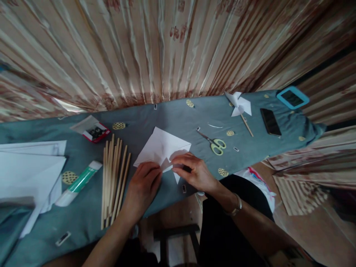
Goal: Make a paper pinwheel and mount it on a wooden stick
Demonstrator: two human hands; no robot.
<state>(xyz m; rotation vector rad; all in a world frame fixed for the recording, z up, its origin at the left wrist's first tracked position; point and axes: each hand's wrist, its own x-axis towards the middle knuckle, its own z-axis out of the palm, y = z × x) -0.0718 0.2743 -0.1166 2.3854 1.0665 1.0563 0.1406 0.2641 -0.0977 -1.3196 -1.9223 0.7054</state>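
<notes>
A square white paper sheet [164, 142] with slits cut in from its corners lies in front of me on the table. My left hand [144, 182] is closed on its near left edge, fingers together. On the near right side, my right hand [196, 170] pinches a cut flap of the same sheet between thumb and fingers. One pointed paper tip [176, 178] juts out below my right fingers. Green-handled scissors [213, 142] lie to the right of the sheet. Left of my left hand are several thin wooden sticks [112, 178].
On the left are a paper stack [30, 174], a green-and-white tube [80, 181] and an open red box [96, 133] of small dark items. A paper pinwheel [239, 105], a phone [270, 121] and a blue-framed device [293, 97] lie right. Curtains [155, 52] hang behind the table.
</notes>
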